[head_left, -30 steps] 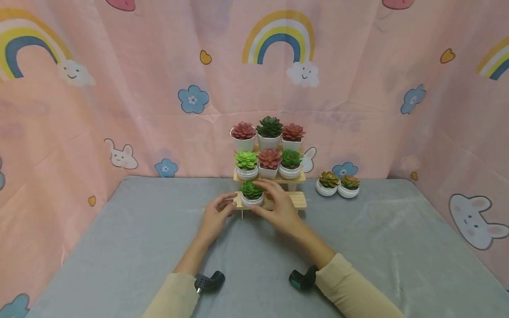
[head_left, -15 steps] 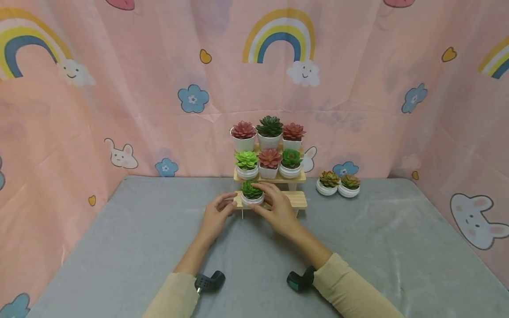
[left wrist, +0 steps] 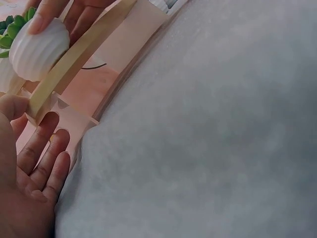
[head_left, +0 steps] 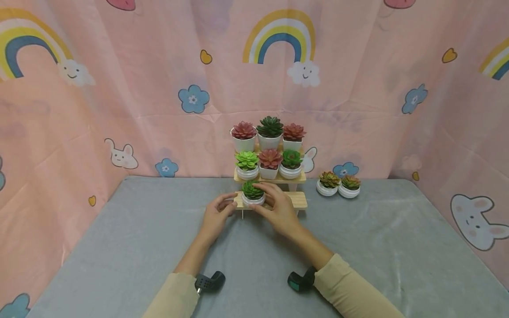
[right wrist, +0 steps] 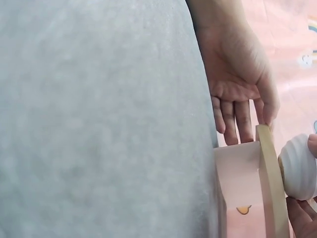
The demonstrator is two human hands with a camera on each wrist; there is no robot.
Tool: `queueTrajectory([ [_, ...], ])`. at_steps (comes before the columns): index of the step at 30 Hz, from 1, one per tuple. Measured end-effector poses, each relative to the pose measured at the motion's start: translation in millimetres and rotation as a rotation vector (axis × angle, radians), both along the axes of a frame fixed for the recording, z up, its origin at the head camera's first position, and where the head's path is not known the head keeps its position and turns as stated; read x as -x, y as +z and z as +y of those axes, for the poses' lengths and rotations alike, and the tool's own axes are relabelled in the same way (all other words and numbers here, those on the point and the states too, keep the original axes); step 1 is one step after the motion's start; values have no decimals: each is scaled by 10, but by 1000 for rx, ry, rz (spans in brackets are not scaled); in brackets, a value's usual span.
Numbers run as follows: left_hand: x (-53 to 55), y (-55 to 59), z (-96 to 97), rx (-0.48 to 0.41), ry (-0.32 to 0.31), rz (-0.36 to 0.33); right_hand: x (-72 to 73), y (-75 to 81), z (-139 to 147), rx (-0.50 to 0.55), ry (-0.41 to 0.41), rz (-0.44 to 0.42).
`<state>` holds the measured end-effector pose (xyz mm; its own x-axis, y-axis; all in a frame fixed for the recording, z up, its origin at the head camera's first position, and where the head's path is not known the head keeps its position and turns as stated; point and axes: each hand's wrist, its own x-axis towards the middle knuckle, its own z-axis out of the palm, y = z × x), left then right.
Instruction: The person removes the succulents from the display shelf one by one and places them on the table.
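Note:
A green potted succulent (head_left: 252, 190) in a ribbed white pot (left wrist: 38, 48) stands on the left part of the lowest step of a wooden plant stand (head_left: 299, 200). My right hand (head_left: 281, 211) holds this pot from the right, thumb in front and fingers behind. At the step's left end my left hand (head_left: 216, 217) pinches the board's tip with thumb and forefinger, while its other fingers (left wrist: 58, 168) extend loosely beside it. In the right wrist view the pot is upright relative to the board (right wrist: 271, 183), its base close against the wood. Whether it touches fully I cannot tell.
Red and green potted succulents (head_left: 269, 161) fill the stand's two upper steps. Two brownish-green potted succulents (head_left: 327, 183) stand on the grey tabletop (head_left: 159, 229) to the right. A pink patterned curtain (head_left: 151, 101) hangs behind and at both sides.
Over the last second my right hand's fingers have come slightly lower around the pot. The left hand, stand and other plants look unmoved.

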<state>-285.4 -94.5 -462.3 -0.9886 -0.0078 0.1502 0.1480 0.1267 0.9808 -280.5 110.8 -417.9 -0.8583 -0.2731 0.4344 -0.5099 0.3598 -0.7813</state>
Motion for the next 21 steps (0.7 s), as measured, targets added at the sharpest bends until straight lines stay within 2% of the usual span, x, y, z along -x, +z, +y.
queueTrajectory([
  [6, 4, 19, 18, 17, 15, -20, -16, 71, 25, 13, -10, 42],
  [10, 8, 21, 21, 17, 20, -25, -43, 159, 53, 50, 5, 21],
  [21, -8, 7, 0, -7, 5, 6, -118, 427, 144, 74, 7, 87],
])
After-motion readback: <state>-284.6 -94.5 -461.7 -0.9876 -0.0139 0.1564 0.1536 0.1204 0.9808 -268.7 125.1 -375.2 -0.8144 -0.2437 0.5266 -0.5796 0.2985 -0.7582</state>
